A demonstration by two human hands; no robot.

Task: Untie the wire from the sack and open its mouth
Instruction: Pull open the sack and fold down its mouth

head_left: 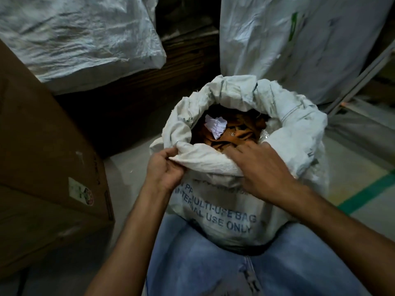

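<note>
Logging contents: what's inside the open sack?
Brown scraps and a crumpled white paper on top in the sack; deeper layers are covered, and the right hand hides the near part.

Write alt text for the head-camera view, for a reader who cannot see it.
A person's left hand grips the rolled-down rim of an open white sack while the right hand lies across the rim nearby. Brown scraps and crumpled white paper show inside.
</note>
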